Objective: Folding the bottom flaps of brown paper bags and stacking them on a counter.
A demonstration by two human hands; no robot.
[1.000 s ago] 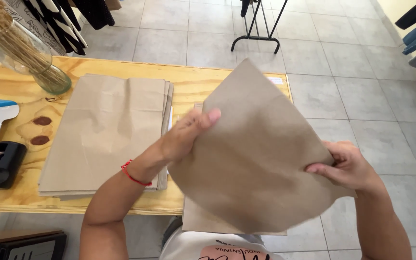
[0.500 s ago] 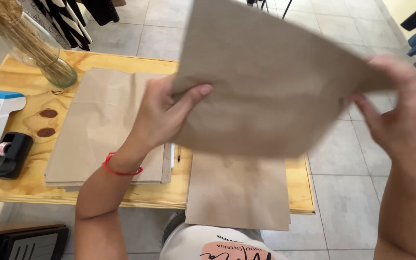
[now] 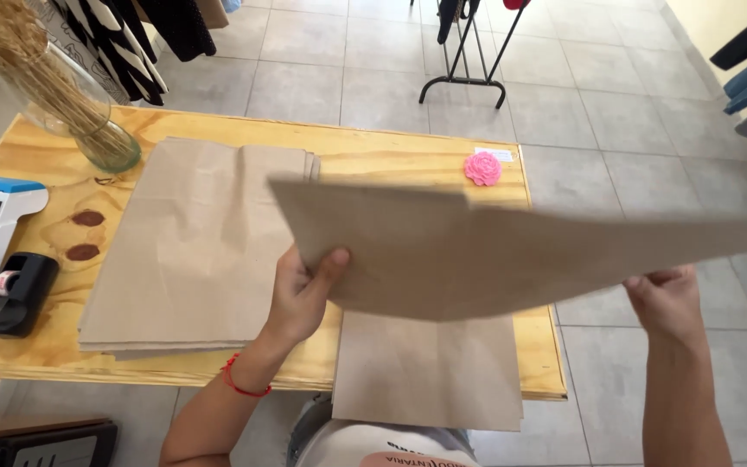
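Your left hand (image 3: 300, 294) and right hand (image 3: 669, 298) each pinch an edge of a flat brown paper bag (image 3: 512, 251), holding it nearly level above the wooden table (image 3: 391, 156). A stack of brown bags (image 3: 192, 251) lies at 9 o'clock of it, another bag (image 3: 430, 372) at 6 o'clock, a pink rosette (image 3: 482, 168) with a small white label (image 3: 494, 154) at 12 o'clock. Half a second ago the held bag stood more upright; it now lies flatter.
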